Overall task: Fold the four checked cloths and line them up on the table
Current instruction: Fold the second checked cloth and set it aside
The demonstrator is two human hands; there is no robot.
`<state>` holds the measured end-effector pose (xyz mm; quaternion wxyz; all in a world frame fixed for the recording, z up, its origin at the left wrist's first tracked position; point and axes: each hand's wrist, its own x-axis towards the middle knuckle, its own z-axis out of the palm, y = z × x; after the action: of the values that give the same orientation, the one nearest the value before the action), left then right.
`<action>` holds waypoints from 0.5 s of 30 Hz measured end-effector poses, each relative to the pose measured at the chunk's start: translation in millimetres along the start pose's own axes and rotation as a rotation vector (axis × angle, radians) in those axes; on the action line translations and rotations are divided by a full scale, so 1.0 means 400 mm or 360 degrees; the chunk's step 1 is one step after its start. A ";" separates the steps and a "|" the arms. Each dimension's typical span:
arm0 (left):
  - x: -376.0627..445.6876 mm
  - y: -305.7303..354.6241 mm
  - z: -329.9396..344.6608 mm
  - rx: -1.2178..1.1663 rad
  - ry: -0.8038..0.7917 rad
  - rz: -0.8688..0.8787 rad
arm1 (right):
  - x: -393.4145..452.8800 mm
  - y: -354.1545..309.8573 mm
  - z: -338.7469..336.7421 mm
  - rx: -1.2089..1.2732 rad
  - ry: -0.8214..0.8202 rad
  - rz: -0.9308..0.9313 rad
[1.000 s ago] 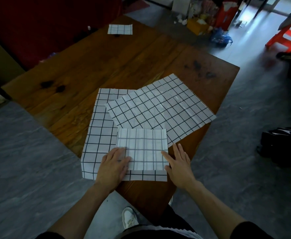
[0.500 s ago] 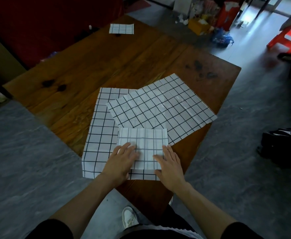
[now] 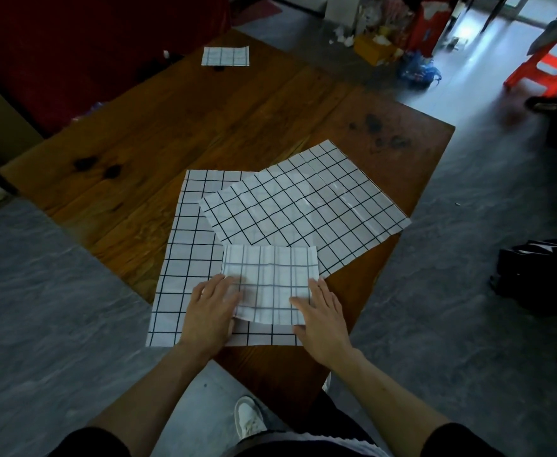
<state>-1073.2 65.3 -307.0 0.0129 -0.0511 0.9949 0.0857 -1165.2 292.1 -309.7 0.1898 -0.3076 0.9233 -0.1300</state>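
Head view. A wooden table (image 3: 145, 153) is filling the centre of the frame. Low in the middle, a small folded cloth (image 3: 270, 282) is lying with its faint-lined side up, on top of two unfolded cloths. The left hand (image 3: 209, 313) is resting flat on its lower left corner with the fingers spread and loosely curved, and the right hand (image 3: 323, 313) is lying flat on its lower right corner with the fingers close together; neither hand is gripping anything.

Beneath it, one open cloth (image 3: 184, 275) is stretching toward the left of centre, its near edge lying at the table's near edge. A second open cloth (image 3: 303, 199) is lying skewed across the first, reaching toward the right edge of the table. A fourth cloth (image 3: 225, 56), already folded small, is sitting alone at the upper left of the frame, well apart from the others.

Judged from this layout, two cloths are folded and two are waiting. To finish the present step well, the palms should be pressing outward along the creases so the layers lie flat and the edges match. The piece should then be lifted clear rather than dragged, so the open cloths below are not being pulled off the table's near edge.
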 end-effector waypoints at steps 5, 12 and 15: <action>0.003 -0.011 -0.014 -0.0076 0.0128 0.0046 | 0.011 0.006 -0.017 0.0004 -0.0089 -0.0003; 0.041 0.048 -0.101 -0.0403 0.0248 -0.0177 | 0.041 -0.042 -0.086 0.0196 -0.0004 -0.0255; 0.061 0.084 -0.141 -0.0438 0.0299 -0.0132 | 0.050 -0.087 -0.119 0.0155 0.0226 -0.0418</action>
<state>-1101.8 86.1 -246.7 -0.0839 -0.1014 0.9676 0.2155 -1182.5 258.5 -260.1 0.1200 -0.4060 0.8789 -0.2199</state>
